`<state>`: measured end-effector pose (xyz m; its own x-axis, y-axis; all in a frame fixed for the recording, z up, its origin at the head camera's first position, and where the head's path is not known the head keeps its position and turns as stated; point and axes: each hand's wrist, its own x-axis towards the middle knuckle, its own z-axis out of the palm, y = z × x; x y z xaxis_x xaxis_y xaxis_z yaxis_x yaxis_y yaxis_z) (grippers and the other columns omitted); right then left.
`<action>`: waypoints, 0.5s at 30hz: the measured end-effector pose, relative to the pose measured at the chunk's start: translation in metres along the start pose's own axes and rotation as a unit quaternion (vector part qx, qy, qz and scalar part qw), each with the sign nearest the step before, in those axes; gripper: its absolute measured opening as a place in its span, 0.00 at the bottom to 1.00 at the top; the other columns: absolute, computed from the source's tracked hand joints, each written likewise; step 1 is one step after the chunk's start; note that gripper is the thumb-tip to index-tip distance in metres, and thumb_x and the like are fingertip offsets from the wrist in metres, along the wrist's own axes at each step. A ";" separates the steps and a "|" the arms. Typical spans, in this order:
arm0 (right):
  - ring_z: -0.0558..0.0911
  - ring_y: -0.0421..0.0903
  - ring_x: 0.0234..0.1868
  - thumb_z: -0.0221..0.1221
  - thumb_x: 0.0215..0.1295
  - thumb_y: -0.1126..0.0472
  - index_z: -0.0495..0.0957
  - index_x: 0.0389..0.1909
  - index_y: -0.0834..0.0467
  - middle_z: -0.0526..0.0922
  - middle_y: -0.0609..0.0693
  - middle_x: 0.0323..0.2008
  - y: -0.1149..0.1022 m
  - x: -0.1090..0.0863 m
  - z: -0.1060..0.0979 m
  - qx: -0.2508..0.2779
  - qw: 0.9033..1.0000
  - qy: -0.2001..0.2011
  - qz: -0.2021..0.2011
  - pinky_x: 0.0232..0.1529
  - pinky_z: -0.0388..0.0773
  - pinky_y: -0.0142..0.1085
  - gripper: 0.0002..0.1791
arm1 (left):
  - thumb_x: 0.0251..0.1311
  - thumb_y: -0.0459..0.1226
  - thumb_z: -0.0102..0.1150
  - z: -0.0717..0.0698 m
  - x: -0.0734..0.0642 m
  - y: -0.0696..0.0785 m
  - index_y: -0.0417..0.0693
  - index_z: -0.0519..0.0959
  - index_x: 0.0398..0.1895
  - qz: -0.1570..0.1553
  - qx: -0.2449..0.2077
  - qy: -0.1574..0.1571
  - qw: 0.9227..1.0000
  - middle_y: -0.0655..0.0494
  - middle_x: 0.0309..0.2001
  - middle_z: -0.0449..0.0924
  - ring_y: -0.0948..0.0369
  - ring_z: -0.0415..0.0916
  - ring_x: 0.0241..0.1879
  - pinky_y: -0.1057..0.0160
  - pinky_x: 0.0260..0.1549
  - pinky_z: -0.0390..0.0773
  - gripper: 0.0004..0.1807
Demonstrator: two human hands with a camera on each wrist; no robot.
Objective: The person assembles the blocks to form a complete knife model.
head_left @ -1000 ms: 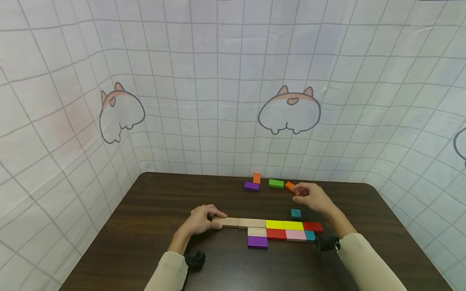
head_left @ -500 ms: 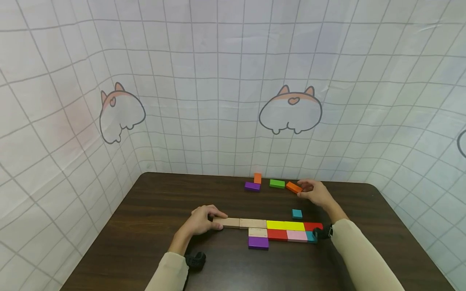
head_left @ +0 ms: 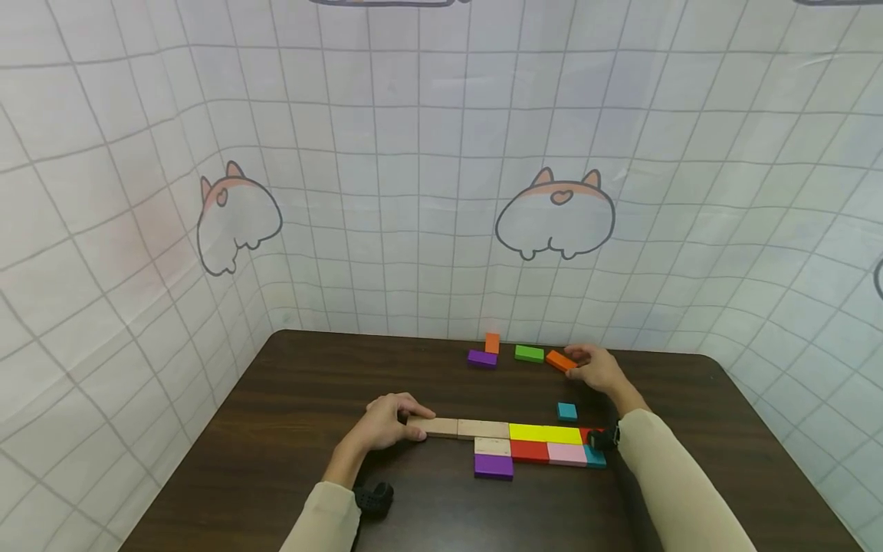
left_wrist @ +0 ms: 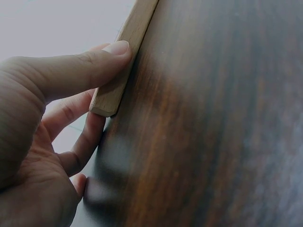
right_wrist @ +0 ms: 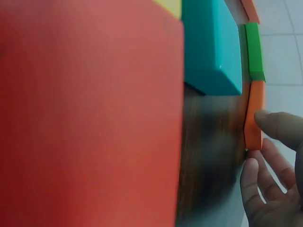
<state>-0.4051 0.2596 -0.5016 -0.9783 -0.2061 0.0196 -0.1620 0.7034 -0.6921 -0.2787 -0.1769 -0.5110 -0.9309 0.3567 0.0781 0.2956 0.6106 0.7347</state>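
Note:
My left hand point(head_left: 382, 422) pinches the left end of a plain wooden block point(head_left: 438, 427). In the left wrist view the thumb point(left_wrist: 102, 66) presses the near side of that block point(left_wrist: 112, 94), with the other fingers behind and under its end. At the back right my right hand point(head_left: 597, 371) grips the right end of an orange block point(head_left: 559, 360). The right wrist view has its thumb point(right_wrist: 279, 126) on the orange block's point(right_wrist: 255, 97) near face and the fingers around the end.
A second plain block point(head_left: 483, 429), yellow blocks point(head_left: 545, 435) and a red one continue the row. Shorter blocks, including a purple block point(head_left: 493, 466), lie in front. Behind sit a teal block point(head_left: 566, 412), a green block point(head_left: 529, 353) and another purple block point(head_left: 481, 359).
My right hand has moved right from over the orange block to its right end, uncovering most of it. My left hand keeps its hold on the plain block. The head view has shifted slightly.

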 end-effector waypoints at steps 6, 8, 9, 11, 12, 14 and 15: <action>0.78 0.64 0.55 0.64 0.65 0.68 0.76 0.64 0.66 0.80 0.68 0.57 0.000 0.002 0.002 -0.032 0.999 0.009 -0.002 0.57 0.75 0.59 0.25 | 0.53 0.39 0.77 0.001 0.002 -0.001 0.60 0.90 0.46 -0.003 -0.002 0.000 1.000 0.66 0.38 0.83 0.58 0.68 0.36 0.39 0.58 0.49 0.16; 0.79 0.63 0.53 0.64 0.64 0.68 0.77 0.63 0.65 0.81 0.67 0.55 0.000 0.001 0.002 -0.035 0.999 0.007 0.000 0.55 0.77 0.57 0.25 | 0.53 0.39 0.77 0.001 0.002 -0.001 0.60 0.90 0.46 -0.001 -0.002 0.000 1.000 0.66 0.38 0.83 0.58 0.68 0.36 0.40 0.57 0.49 0.15; 0.79 0.62 0.52 0.64 0.64 0.68 0.77 0.63 0.65 0.81 0.67 0.55 -0.001 0.001 0.001 -0.038 0.999 0.006 -0.002 0.53 0.77 0.56 0.25 | 0.53 0.39 0.77 0.001 0.002 -0.001 0.60 0.90 0.46 -0.001 -0.003 0.001 1.000 0.66 0.38 0.83 0.58 0.68 0.36 0.40 0.57 0.49 0.15; 0.80 0.61 0.50 0.64 0.63 0.69 0.77 0.63 0.64 0.82 0.66 0.53 -0.001 0.000 -0.001 -0.043 0.999 0.000 -0.009 0.50 0.78 0.53 0.25 | 0.53 0.39 0.77 0.001 0.001 -0.001 0.61 0.90 0.45 -0.001 -0.003 0.002 1.000 0.66 0.37 0.83 0.59 0.68 0.35 0.39 0.58 0.49 0.15; 0.80 0.60 0.50 0.64 0.63 0.69 0.78 0.62 0.64 0.82 0.66 0.53 -0.002 -0.001 -0.002 -0.044 0.999 -0.002 -0.010 0.49 0.79 0.52 0.25 | 0.52 0.39 0.77 0.000 0.001 -0.001 0.61 0.91 0.45 -0.002 -0.003 0.003 1.000 0.66 0.37 0.83 0.59 0.67 0.35 0.38 0.59 0.49 0.15; 0.80 0.60 0.50 0.64 0.63 0.69 0.79 0.62 0.63 0.82 0.65 0.53 -0.003 -0.004 -0.004 -0.052 0.998 -0.009 -0.018 0.48 0.79 0.51 0.24 | 0.53 0.39 0.77 0.000 0.000 -0.001 0.61 0.90 0.45 -0.002 -0.003 0.003 1.000 0.66 0.37 0.83 0.59 0.67 0.35 0.37 0.60 0.48 0.15; 0.80 0.60 0.50 0.63 0.63 0.70 0.79 0.61 0.63 0.82 0.65 0.53 -0.004 -0.005 -0.005 -0.055 0.998 -0.013 -0.021 0.48 0.80 0.51 0.24 | 0.53 0.39 0.77 0.000 0.000 0.000 0.61 0.90 0.45 -0.003 -0.004 0.003 1.000 0.66 0.37 0.83 0.59 0.67 0.35 0.37 0.60 0.48 0.15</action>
<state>-0.4005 0.2615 -0.4957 -0.9671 -0.2529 0.0271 -0.2168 0.7638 -0.6080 -0.2789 -0.1775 -0.5111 -0.9338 0.3494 0.0774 0.2887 0.6075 0.7400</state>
